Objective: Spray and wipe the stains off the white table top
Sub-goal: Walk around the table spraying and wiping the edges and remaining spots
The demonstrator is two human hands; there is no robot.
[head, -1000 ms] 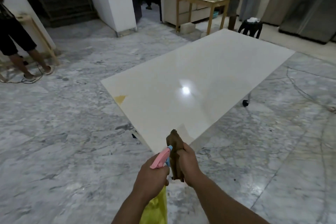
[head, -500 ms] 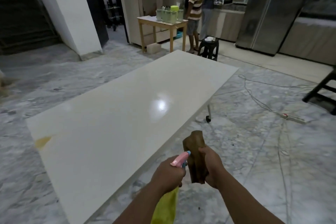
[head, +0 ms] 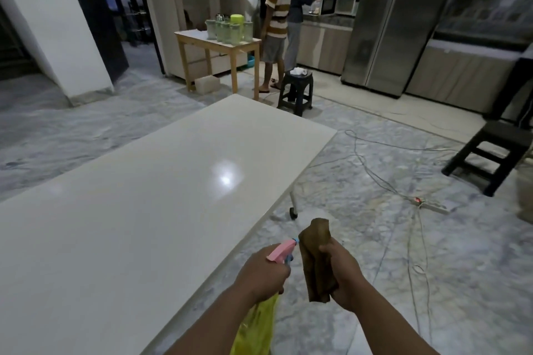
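as the person stands off the table's near right edge, both hands are loaded and nothing has yet met the surface.
table top (head: 138, 210): white and glossy, lower left to centre, with a lamp glare near the middle; no stain shows on the part in view.
spray bottle (head: 259, 323): yellow body and pink head with a blue nozzle, held over the floor just beside the table edge, nozzle aimed at the cloth.
cloth (head: 315, 262): brown, bunched upright, just right of the nozzle and apart from the table.
left hand (head: 261, 275): fingers curled round the bottle neck below the pink head; whether one lies on the trigger cannot be told.
right hand (head: 343, 277): fingers and thumb wrapped round the cloth's lower half, the top standing free.
handling, bottle: judged light, stiff plastic, possibly slick when wet; best taken at the neck with one finger free for the trigger.
handling, cloth: judged soft and limp; it would need spreading flat under the palm to wipe well.
handling, table: judged hard and smooth; a castor shows under it, so firm wiping may roll it.
surroundings: marble floor with cables and a power strip (head: 431, 204) to the right, a black stool (head: 297, 92) and a wooden side table (head: 219, 46) beyond, people at the far counter.
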